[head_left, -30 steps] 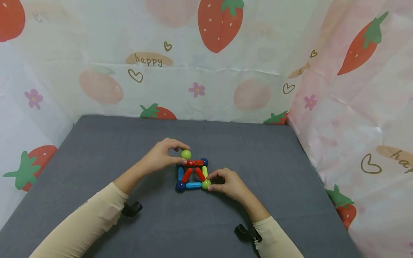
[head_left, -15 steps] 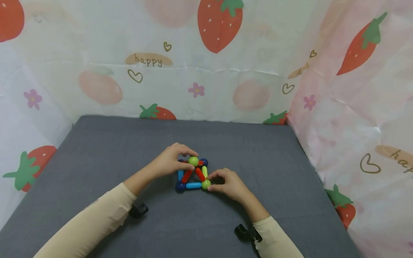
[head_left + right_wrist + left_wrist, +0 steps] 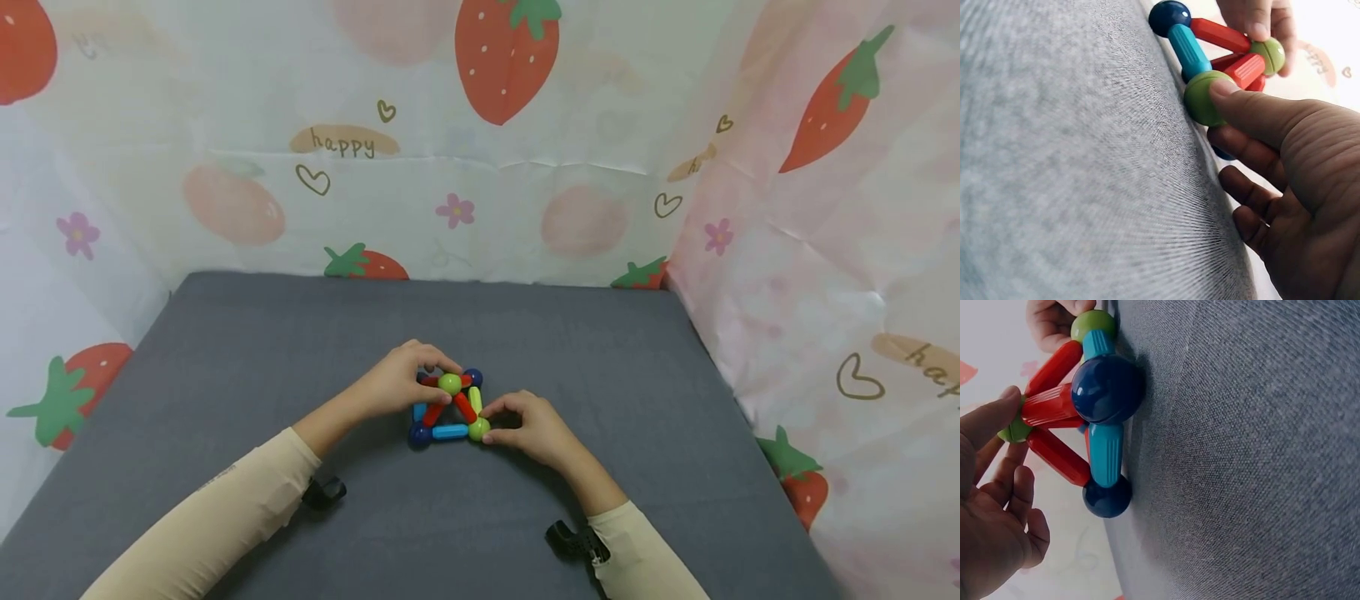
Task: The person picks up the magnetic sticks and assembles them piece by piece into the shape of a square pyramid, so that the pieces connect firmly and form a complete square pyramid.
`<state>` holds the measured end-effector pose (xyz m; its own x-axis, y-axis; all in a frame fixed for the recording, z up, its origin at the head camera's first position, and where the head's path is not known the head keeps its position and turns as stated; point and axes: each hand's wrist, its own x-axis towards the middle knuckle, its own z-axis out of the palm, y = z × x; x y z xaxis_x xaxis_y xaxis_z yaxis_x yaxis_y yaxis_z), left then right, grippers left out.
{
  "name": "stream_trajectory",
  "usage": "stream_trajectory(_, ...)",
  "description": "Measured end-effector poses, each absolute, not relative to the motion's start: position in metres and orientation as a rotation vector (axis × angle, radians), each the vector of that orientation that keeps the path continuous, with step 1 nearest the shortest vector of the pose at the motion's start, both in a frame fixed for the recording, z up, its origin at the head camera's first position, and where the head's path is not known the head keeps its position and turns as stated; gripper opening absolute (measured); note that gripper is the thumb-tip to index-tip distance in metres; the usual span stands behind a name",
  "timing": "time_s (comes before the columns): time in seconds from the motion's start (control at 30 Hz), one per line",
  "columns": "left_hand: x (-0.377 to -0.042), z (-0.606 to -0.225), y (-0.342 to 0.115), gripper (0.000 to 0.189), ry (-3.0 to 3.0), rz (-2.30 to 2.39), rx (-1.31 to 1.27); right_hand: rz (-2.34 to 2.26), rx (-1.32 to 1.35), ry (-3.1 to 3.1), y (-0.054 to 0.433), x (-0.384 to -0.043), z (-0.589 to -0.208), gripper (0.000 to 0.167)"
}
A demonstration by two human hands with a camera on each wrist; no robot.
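A small frame of magnetic rods and balls stands on the grey cloth. Its base shows dark blue balls (image 3: 420, 435), light blue rods (image 3: 451, 432), a yellow-green rod (image 3: 476, 400) and one green corner ball (image 3: 479, 430). Several red rods (image 3: 1059, 464) lean inward from the base and meet at a green top ball (image 3: 450, 384). My left hand (image 3: 397, 381) pinches that top ball between thumb and fingers. At the front right corner, my right hand (image 3: 537, 427) pinches the green corner ball, thumb on its near side in the right wrist view. The left fingers partly hide the back left corner.
Grey cloth (image 3: 600, 358) covers the table on all sides of the frame. Behind it and at both sides hangs a strawberry-print curtain (image 3: 495, 183). Black wrist cameras (image 3: 324, 493) sit under both sleeves.
My left hand has moved right and slightly nearer with the green ball, from the back left corner to where the red rods meet. The right hand has stayed on its corner ball.
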<state>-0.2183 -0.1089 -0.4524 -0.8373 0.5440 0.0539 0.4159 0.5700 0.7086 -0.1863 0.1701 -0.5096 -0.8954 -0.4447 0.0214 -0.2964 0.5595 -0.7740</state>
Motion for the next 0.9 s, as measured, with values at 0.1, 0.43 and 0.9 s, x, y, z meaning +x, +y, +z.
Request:
stream_trajectory(0.1,-0.2176,-0.453,-0.1087,0.039,2.627,1.124,0.795,-1.234,-0.645,2.62,0.1701,-0.1862,-0.5099,0.026)
stream_trajectory(0.43,-0.2153,-0.4528,-0.1079,0.038,2.635,1.139,0.777,-1.236,-0.649,2.626,0.1702,-0.1865,-0.5099,0.026)
stream_trajectory(0.9,-0.2114,-0.4522,-0.1105,0.035,2.619,1.195,0.738,-1.246,-0.649,2.618,0.1705,-0.1861,-0.5097,0.025)
